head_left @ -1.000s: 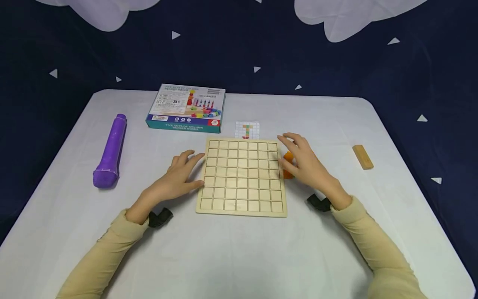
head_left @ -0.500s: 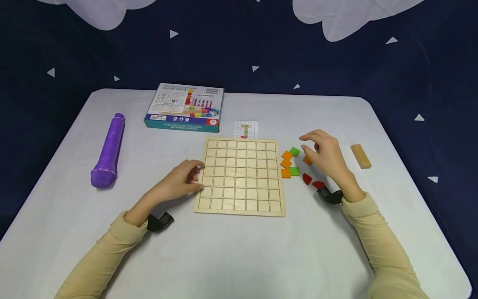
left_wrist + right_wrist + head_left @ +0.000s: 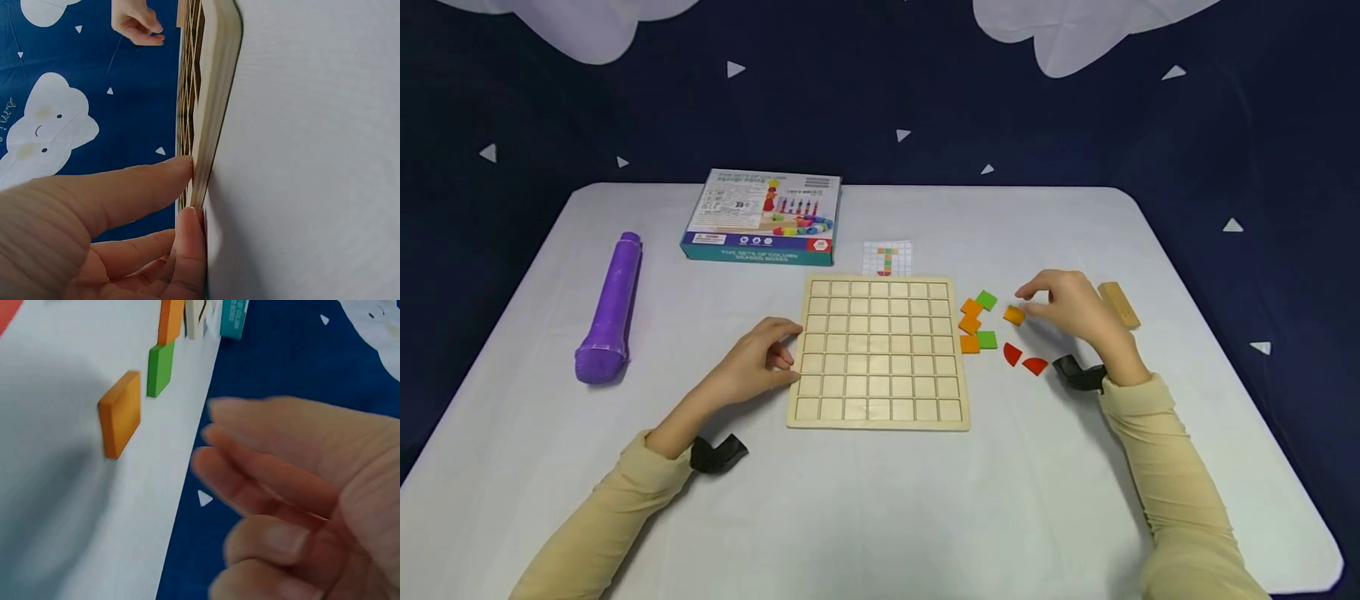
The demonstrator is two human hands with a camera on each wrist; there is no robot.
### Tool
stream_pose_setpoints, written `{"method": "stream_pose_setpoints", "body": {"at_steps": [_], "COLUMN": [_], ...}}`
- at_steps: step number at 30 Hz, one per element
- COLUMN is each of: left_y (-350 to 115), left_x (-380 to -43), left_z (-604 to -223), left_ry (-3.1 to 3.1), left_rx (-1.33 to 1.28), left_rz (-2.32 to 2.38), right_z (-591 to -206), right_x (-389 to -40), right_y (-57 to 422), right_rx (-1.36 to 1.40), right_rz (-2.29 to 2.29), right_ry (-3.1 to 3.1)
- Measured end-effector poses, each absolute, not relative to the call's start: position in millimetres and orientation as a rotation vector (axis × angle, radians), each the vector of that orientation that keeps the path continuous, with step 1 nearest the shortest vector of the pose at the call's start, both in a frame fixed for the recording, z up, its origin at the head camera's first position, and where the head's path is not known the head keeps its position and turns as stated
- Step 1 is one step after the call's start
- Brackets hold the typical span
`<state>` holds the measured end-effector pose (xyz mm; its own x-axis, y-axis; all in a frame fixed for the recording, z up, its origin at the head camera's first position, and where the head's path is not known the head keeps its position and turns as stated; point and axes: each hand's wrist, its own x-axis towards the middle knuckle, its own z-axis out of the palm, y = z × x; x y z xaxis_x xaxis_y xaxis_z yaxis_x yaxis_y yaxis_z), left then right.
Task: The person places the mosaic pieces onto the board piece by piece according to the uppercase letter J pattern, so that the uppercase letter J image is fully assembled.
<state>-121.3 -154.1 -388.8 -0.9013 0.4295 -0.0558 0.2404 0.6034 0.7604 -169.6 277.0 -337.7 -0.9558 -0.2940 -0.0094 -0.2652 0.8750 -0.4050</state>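
A pale wooden grid board [image 3: 880, 342] lies flat on the table, its square cells bare. My left hand [image 3: 758, 360] touches the board's left edge; in the left wrist view the thumb [image 3: 144, 187] meets the rim and the forefinger tip rests at the side below it. My right hand [image 3: 1075, 312] hovers right of a lone orange tile [image 3: 1014, 316], thumb and fingers loosely bent with nothing between them. In the right wrist view that orange tile [image 3: 120, 415] lies on the table, apart from the fingers. Beside the board are orange tiles [image 3: 970, 323], green tiles [image 3: 987, 300] and two red quarter-round pieces [image 3: 1035, 367].
A small pattern card [image 3: 887, 258] with a coloured T-like figure lies behind the board. A toy box [image 3: 763, 217] stands at the back left, with a purple microphone-shaped object [image 3: 610, 308] farther left. A wooden block [image 3: 1118, 304] lies just beyond my right hand.
My right hand has moved right, away from the board, uncovering the coloured pieces. My left fingers have bent more at the board's left edge. The view has shifted slightly.
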Motion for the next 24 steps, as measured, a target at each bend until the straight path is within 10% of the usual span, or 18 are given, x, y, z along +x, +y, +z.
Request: {"method": "stream_pose_setpoints", "body": {"at_steps": [24], "left_y": [-148.6], "left_x": [-119.0], "left_z": [-390.3], "left_ry": [2.619], "left_rx": [0.562], "left_rz": [1.184], "right_z": [-362.2], "right_x": [-183.2], "right_y": [278.2], "right_rx": [-0.453], "right_rz": [-0.522], "right_ry": [2.867]}}
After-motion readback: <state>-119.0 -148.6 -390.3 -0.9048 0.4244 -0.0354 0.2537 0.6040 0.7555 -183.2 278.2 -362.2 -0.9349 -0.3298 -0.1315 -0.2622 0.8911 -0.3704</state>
